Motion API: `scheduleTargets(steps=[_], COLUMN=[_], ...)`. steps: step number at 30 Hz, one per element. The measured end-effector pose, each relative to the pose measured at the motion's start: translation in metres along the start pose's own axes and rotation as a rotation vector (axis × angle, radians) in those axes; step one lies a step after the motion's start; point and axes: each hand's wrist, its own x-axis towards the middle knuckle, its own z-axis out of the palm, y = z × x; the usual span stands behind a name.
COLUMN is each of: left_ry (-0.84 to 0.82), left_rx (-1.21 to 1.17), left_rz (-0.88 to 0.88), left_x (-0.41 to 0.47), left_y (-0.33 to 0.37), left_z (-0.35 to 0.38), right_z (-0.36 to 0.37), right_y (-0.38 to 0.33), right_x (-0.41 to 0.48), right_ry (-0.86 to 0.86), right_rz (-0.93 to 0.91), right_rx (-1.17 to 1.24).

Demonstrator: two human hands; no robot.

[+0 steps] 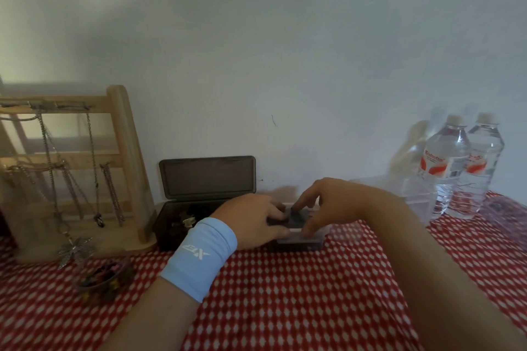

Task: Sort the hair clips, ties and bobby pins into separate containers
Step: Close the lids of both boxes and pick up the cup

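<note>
A small clear box (299, 241) with dark contents sits on the checked cloth near the wall. My left hand (253, 219) grips its left side with thumb and fingers. My right hand (319, 202) curls over its top right, fingertips on the lid or rim. Left of it stands a dark box (182, 225) with its lid (208, 177) raised; a few clips show inside. A small bowl (99, 279) of mixed hair ties lies at the front left. The blur hides what my fingers pinch.
A wooden jewellery stand (71, 168) hung with chains stands at the far left. Two water bottles (462, 165) stand at the back right beside a clear container (413, 194). The red-and-white cloth (285, 293) covers the table; the wall is close behind.
</note>
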Motion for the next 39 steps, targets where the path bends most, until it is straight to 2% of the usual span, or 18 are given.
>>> scheduleTargets(steps=[3, 10, 15, 25, 31, 36, 39], left_ry=[0.029, 0.189, 0.270, 0.193, 0.429, 0.559, 0.606], left_rx=[0.019, -0.129, -0.098, -0.204, -0.113, -0.030, 0.033], left_rz=[0.009, -0.014, -0.025, 0.024, -0.072, -0.121, -0.123], left_x=[0.000, 0.005, 0.005, 0.002, 0.004, -0.013, -0.032], left_y=[0.000, -0.005, -0.002, -0.010, -0.038, -0.050, -0.057], left_z=[0.002, 0.020, 0.026, 0.020, 0.020, 0.010, -0.002], right_z=[0.007, 0.015, 0.015, 0.023, 0.031, 0.030, 0.033], right_y=[-0.003, -0.010, -0.012, -0.010, -0.002, -0.003, -0.029], right_x=[0.005, 0.008, 0.005, 0.014, 0.023, 0.023, 0.022], right_ry=[0.025, 0.045, 0.074, -0.026, 0.130, 0.153, 0.318], right_rz=[0.004, -0.013, -0.036, -0.021, -0.073, -0.046, -0.151], right_rx=[-0.070, -0.113, -0.147, -0.071, -0.056, -0.137, -0.047])
